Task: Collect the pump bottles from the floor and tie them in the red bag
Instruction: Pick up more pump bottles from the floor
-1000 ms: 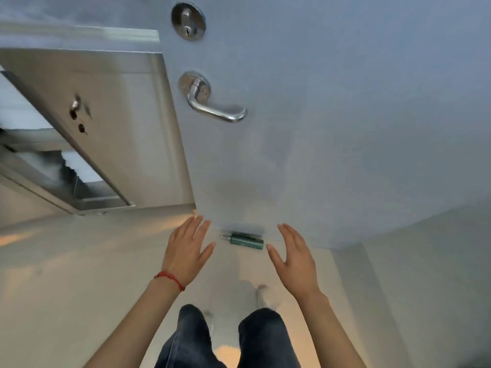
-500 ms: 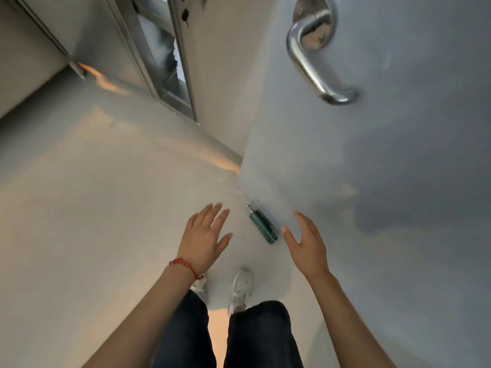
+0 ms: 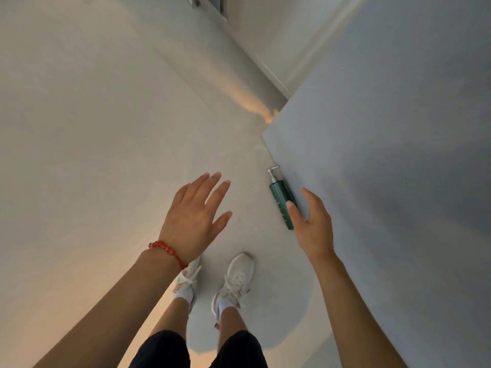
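Observation:
A dark green pump bottle [image 3: 279, 197] with a silver pump head lies on its side on the pale floor, tight against the foot of a grey-blue door [image 3: 393, 128]. My right hand [image 3: 313, 227] hovers above its lower end with fingers spread, holding nothing; it covers part of the bottle. My left hand [image 3: 195, 217], with a red bead bracelet on the wrist, is spread open over the floor to the left of the bottle, empty. No red bag is in view.
The grey-blue door fills the right side and its lower edge runs diagonally beside the bottle. My two white shoes [image 3: 233, 282] stand just below the hands. A white door frame [image 3: 268, 67] runs along the top centre. Pale floor [image 3: 93, 142] spreads to the left.
The view has tilted further down toward the floor; the door handle has left the frame. Both hands have come lower, and my right hand now overlaps the bottle's lower end.

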Demonstrator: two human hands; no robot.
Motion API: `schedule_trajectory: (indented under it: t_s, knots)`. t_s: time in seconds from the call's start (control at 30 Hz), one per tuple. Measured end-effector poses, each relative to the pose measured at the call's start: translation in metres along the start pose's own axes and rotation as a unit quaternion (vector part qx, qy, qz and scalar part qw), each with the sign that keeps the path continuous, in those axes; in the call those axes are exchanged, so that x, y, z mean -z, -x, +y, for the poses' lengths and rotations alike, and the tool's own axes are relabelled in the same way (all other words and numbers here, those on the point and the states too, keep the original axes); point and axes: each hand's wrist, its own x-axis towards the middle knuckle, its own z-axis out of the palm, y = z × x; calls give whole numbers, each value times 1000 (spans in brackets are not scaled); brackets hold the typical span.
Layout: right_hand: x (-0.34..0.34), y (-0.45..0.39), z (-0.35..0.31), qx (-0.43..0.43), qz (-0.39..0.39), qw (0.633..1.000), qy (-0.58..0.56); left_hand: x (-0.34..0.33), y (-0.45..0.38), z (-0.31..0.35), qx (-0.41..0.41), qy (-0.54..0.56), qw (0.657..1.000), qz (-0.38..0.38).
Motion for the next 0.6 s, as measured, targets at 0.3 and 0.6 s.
schedule_trajectory:
  t_s: [0.3,0.6]
  knots:
    - [-134,-117,124,-23,-35,998,51,-188,-41,-78,-2,16,1000,-26]
    - [-197,-179,213,-59,-61,992,92,-289,-58,-117,13,11,996,-88]
